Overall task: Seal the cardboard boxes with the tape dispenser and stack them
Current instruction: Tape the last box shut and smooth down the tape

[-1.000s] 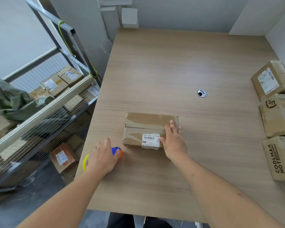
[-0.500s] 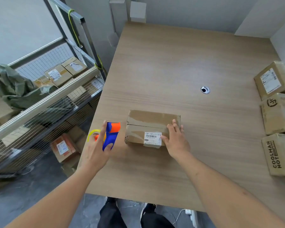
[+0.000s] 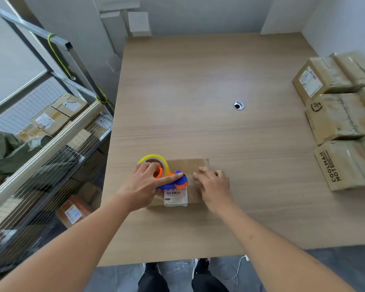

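A small cardboard box (image 3: pixel 188 167) with a white barcode label lies near the front left of the wooden table (image 3: pixel 209 81). My left hand (image 3: pixel 144 186) grips a blue and orange tape dispenser (image 3: pixel 173 180) with a yellow tape roll, held down on the box's top at its left end. My right hand (image 3: pixel 214 188) rests on the box's right end with fingers spread, pressing it down. Part of the box top is hidden under both hands.
Three taped cardboard boxes (image 3: pixel 341 116) sit along the table's right edge. A cable hole (image 3: pixel 239 105) is in the middle of the table. A wire shelf rack (image 3: pixel 44 140) with more boxes stands left of the table.
My left hand lifted the tape dispenser off the table at the box's left and brought it onto the box top. My right hand stayed on the box's right end.
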{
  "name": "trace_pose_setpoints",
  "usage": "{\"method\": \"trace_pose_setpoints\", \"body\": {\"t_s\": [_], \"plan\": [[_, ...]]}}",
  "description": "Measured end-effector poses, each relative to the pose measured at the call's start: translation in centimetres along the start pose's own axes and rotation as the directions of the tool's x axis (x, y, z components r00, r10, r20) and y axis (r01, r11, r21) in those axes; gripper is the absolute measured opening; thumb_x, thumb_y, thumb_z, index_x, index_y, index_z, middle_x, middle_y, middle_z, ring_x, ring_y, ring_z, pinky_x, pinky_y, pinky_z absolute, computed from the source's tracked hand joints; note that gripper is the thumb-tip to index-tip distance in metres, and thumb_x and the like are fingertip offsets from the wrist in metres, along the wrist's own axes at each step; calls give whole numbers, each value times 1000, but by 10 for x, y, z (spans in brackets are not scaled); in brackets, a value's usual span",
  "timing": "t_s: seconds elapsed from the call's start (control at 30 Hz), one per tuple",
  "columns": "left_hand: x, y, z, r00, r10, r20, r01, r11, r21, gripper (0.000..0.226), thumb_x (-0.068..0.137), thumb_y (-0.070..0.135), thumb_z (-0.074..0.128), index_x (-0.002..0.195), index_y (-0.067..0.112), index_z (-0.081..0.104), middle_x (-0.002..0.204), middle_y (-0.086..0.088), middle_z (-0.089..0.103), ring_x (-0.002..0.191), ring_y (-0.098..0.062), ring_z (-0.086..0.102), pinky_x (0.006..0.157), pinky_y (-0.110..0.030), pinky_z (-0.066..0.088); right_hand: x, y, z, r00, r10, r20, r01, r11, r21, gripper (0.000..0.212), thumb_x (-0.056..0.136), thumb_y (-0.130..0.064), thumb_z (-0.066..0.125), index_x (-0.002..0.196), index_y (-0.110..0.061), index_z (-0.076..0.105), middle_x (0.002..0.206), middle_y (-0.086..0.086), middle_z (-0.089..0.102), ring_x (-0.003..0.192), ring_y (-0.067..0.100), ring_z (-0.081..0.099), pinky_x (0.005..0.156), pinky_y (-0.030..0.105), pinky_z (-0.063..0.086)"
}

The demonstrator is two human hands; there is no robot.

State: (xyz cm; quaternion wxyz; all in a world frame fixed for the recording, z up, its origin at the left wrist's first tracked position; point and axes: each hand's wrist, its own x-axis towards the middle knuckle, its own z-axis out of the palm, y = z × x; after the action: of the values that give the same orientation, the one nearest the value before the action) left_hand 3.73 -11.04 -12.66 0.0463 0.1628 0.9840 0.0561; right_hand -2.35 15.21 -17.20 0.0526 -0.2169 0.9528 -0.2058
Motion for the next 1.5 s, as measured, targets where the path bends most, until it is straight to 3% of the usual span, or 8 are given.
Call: {"method": "trace_pose_setpoints", "body": {"t_s": [0.1, 0.17, 0.33, 0.5, 0.87, 1.07, 1.27, 1.5], "plan": [[0, 2, 7, 999, 35, -21, -34, 998, 44, 99, 83, 19, 77, 154, 58, 20, 114, -6, 50, 108, -33, 49, 99, -49, 44, 14, -6, -16, 974, 144, 172, -220, 772, 597, 22, 99, -12, 62, 111, -26, 75, 106, -5, 74, 99, 15, 67, 90, 30, 52], [1, 1, 7, 998, 53, -29, -51, 997, 52, 102, 82, 17, 79, 155, 57, 21, 116, -7, 51, 113, -33, 48, 101, -50, 43, 20, -8, -22, 951, 157, 268, -306, 624, 719, 17, 97, -15, 67, 101, -28, 78, 96, -7, 76, 88, 6, 66, 85, 23, 53], [1, 0, 4, 995, 97, -2, -96, 993, 61, 103, 80, 15, 80, 156, 53, 22, 120, -8, 50, 118, -34, 49, 104, -51, 43, 23, -6, -21, 910, 99, 403, -383, 574, 724, 9, 90, -16, 77, 99, -17, 80, 93, 5, 78, 78, 4, 60, 77, 17, 50], [2, -2, 2, 992, 126, -3, -126, 991, 46, 104, 78, 10, 80, 156, 51, 26, 118, -7, 50, 117, -33, 49, 105, -49, 42, 27, -7, -18, 896, 82, 436, -394, 598, 698, 8, 86, -17, 81, 88, -25, 79, 69, -14, 69, 66, -2, 57, 67, 13, 47], [1, 0, 0, 993, 117, 28, -118, 993, 10, 104, 82, 9, 80, 157, 52, 22, 123, -9, 51, 119, -33, 47, 106, -50, 44, 23, -3, -9, 908, 43, 416, -357, 600, 716, 21, 91, -11, 74, 89, -30, 80, 90, -4, 78, 89, 6, 67, 86, 24, 53], [-1, -1, 1, 991, 132, 32, -132, 991, 2, 102, 84, 9, 78, 157, 53, 21, 125, -9, 49, 121, -32, 47, 111, -52, 40, 22, -5, -10, 907, 64, 417, -371, 591, 716, 16, 85, -13, 81, 85, -29, 80, 69, -11, 69, 66, 3, 51, 67, 16, 46], [0, 0, 2, 992, 117, 39, -116, 993, -17, 103, 83, 9, 80, 156, 53, 23, 126, -9, 49, 123, -32, 46, 109, -52, 41, 20, -9, -2, 927, 113, 359, -349, 615, 707, 23, 89, -9, 75, 80, -30, 77, 82, -12, 76, 80, 0, 63, 78, 19, 48], [-7, 8, -5, 993, 9, 122, -4, 999, -44, 96, 90, 18, 68, 153, 63, 10, 127, -6, 46, 124, -33, 41, 108, -51, 39, 17, -13, -7, 932, 93, 350, -331, 610, 720, 21, 98, -10, 63, 87, -24, 73, 83, -13, 72, 77, -6, 59, 73, 10, 44]]}}
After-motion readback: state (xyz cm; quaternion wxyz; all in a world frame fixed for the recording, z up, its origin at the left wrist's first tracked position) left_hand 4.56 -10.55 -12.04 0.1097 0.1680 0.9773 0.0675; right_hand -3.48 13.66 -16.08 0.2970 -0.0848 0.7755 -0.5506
